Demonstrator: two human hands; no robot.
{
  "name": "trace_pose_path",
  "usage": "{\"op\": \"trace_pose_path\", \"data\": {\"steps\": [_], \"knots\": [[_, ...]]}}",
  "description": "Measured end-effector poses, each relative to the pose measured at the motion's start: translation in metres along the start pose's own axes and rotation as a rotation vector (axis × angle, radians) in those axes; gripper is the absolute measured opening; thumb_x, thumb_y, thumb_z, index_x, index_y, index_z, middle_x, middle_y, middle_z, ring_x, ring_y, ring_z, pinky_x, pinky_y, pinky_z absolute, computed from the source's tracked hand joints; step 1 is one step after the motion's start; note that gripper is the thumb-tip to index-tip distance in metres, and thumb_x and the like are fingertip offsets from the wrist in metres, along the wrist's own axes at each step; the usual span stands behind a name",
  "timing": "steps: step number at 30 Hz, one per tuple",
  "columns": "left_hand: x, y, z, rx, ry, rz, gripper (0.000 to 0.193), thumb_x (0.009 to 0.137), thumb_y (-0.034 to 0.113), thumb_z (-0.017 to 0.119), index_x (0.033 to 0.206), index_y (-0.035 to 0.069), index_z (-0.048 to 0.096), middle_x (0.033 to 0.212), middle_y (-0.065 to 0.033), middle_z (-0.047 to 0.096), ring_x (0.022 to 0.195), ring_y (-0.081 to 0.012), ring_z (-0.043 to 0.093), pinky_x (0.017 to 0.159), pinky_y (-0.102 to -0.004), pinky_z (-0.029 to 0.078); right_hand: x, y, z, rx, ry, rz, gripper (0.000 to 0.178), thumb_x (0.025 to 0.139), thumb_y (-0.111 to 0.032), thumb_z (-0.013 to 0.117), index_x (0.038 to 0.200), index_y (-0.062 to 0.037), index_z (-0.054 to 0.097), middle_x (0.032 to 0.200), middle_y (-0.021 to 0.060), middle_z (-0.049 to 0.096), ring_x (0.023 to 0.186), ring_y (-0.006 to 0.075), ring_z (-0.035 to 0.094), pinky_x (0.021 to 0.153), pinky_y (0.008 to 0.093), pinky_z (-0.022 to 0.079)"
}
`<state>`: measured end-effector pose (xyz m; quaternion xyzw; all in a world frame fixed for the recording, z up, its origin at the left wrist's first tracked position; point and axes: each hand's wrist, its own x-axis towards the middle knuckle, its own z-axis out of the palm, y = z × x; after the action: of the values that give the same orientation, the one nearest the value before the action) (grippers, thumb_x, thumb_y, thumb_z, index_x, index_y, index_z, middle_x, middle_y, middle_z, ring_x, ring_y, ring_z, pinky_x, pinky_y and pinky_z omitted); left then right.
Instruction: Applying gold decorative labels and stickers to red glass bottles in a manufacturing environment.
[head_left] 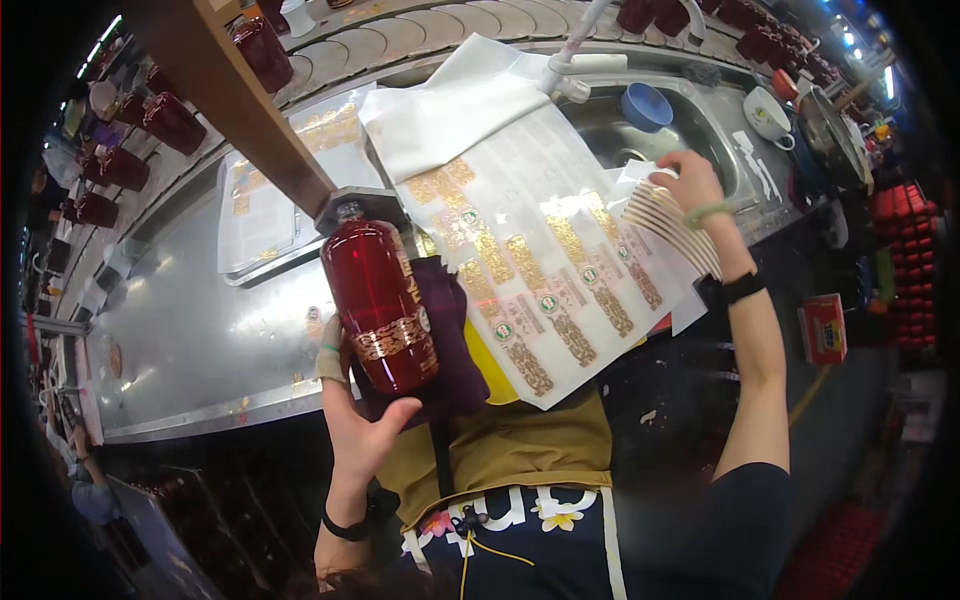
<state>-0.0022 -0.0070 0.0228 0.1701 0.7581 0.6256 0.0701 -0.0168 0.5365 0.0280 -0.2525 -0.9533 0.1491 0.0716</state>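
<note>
A glossy red bottle (pixel 378 305) with gold patterned decoration leans toward me, its neck at a dark holder (pixel 362 203) on the end of a wooden beam. My left hand (pixel 355 425) cups the bottle's lower end, thumb below the base and fingers along the left side; one finger wears a pale cover, others are hidden. Dark purple cloth (pixel 455 345) lies under and beside the bottle. My right hand (pixel 692 185) pinches the upper edge of a brown-and-white striped sheet (pixel 672 228). Transparent decal sheets (pixel 560 275) with gold patterns and green round marks spread between my hands.
A white sheet (pixel 450 100) is folded over the decals' far end. Behind are a sink (pixel 735 165) with a blue bowl (pixel 647 107), a faucet (pixel 570 75) and a white mug (pixel 768 115). More red bottles (pixel 172 122) stand on a conveyor. Another decal stack (pixel 275 225) lies left.
</note>
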Motion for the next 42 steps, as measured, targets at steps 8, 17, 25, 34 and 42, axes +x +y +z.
{"op": "trace_pose_path", "data": {"steps": [8, 17, 25, 34, 42], "knots": [[0.001, -0.002, 0.0, 0.116, -0.015, 0.003, 0.129, 0.063, 0.026, 0.099, 0.163, -0.001, 0.021, 0.166, -0.0158, 0.031, 0.15, -0.0302, 0.037, 0.124, -0.0429, 0.031, 0.051, 0.091, 0.005, -0.16, -0.266, 0.127, 0.062, 0.078, -0.048, 0.08, 0.116, 0.0016, 0.074, 0.11, 0.021, 0.074, 0.102, 0.0323, 0.072, 0.091, 0.0383, 0.055], [-0.001, -0.005, 0.008, 0.133, 0.051, 0.026, 0.113, 0.067, 0.002, 0.093, 0.16, -0.002, 0.028, 0.162, -0.016, 0.038, 0.147, -0.029, 0.042, 0.121, -0.0429, 0.037, 0.05, 0.089, 0.025, -0.222, 0.143, 0.278, 0.028, 0.092, -0.032, 0.069, 0.1, -0.0064, 0.078, 0.093, 0.0172, 0.075, 0.086, 0.0349, 0.071, 0.082, 0.0385, 0.055], [-0.001, -0.017, 0.014, 0.205, 0.214, 0.155, 0.083, 0.074, 0.001, 0.087, 0.148, -0.006, 0.05, 0.141, -0.0194, 0.063, 0.128, -0.0255, 0.063, 0.109, -0.0356, 0.047, -0.084, -0.096, -0.003, 0.391, 0.01, -0.246, 0.017, 0.097, -0.013, 0.068, 0.103, 0.0025, 0.072, 0.077, 0.0064, 0.069, 0.068, 0.0089, 0.06, 0.065, 0.0261, 0.047], [-0.005, -0.019, 0.019, 0.325, 0.261, 0.282, 0.082, 0.071, -0.002, 0.085, 0.146, -0.004, 0.053, 0.148, -0.0238, 0.057, 0.129, -0.0355, 0.062, 0.106, -0.0408, 0.05, -0.204, -0.228, 0.022, 0.695, -0.276, -0.379, 0.009, 0.089, -0.006, 0.076, 0.088, 0.0009, 0.072, 0.074, 0.0053, 0.062, 0.065, 0.0124, 0.056, 0.059, 0.0278, 0.041], [-0.017, -0.009, 0.014, 0.162, 0.166, 0.175, 0.081, 0.083, 0.002, 0.079, 0.154, -0.006, 0.041, 0.16, -0.0257, 0.041, 0.145, -0.0338, 0.046, 0.118, -0.0424, 0.038, -0.229, -0.269, 0.045, 0.863, -0.289, -0.449, 0.008, 0.087, -0.005, 0.078, 0.087, 0.0005, 0.072, 0.075, 0.0078, 0.062, 0.064, 0.0158, 0.056, 0.06, 0.0307, 0.043]]}}
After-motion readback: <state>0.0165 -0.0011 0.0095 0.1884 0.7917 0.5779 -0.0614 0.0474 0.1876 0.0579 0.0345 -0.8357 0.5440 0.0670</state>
